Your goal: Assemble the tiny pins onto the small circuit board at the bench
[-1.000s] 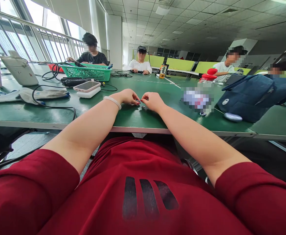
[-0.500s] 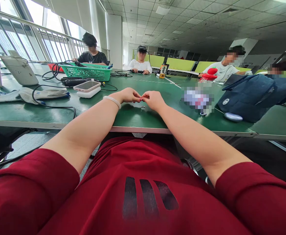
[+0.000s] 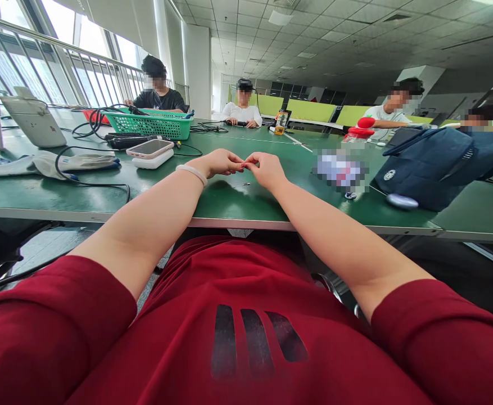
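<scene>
My left hand (image 3: 225, 162) and my right hand (image 3: 265, 169) meet fingertip to fingertip above the green table (image 3: 229, 206). Both are closed in a pinch. Whatever lies between the fingertips is too small or too hidden to make out. A pale band (image 3: 192, 173) circles my left wrist. Just below the hands, a tiny shiny metal-looking piece (image 3: 247, 184) lies on the tabletop, apart from the fingers.
To the left are a pink-edged phone (image 3: 150, 148) on a white case, a glove (image 3: 52, 165), black cables and a green basket (image 3: 153, 125). A dark blue bag (image 3: 435, 166) stands on the right. Several people sit around the table.
Both hands have risen slightly, still touching at the fingertips. The small piece on the table shows more clearly below them. A person at the far right has shifted an arm.
</scene>
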Demonstrator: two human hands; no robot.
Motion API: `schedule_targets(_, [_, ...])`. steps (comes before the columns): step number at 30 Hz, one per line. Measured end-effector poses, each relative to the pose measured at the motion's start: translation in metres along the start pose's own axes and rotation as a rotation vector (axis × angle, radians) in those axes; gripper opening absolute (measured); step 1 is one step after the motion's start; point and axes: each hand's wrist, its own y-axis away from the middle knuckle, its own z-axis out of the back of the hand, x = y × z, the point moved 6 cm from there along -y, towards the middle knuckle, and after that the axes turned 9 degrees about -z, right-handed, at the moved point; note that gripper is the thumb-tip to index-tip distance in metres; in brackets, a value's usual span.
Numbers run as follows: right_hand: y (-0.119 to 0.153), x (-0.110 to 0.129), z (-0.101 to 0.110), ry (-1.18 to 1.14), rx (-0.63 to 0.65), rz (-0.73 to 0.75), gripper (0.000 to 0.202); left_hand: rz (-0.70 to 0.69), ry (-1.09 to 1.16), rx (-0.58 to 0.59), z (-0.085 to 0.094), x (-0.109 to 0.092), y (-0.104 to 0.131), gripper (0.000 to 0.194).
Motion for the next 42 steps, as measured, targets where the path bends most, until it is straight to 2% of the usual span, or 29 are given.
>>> schedule_targets(9, [0.0035, 0.0043, 0.0068, -0.027, -0.026, 0.019, 0.026, 0.003, 0.124, 0.002, -0.001, -0.0001, 0.0016, 0.022])
schedule_targets(21, [0.0035, 0.0039, 0.0085, -0.03, -0.045, 0.012, 0.026, -0.004, 0.174, 0.028, -0.0043, -0.0022, 0.0029, 0.021])
schedule_targets(32, [0.0033, 0.0027, 0.0069, 0.025, -0.019, -0.01, 0.028, -0.001, 0.105, 0.046, -0.004, 0.0005, 0.0015, 0.026])
schedule_targets(42, [0.0021, -0.0008, 0.0005, 0.026, 0.034, -0.018, 0.022, 0.022, -0.028, 0.041, -0.0038, -0.0004, 0.003, 0.028])
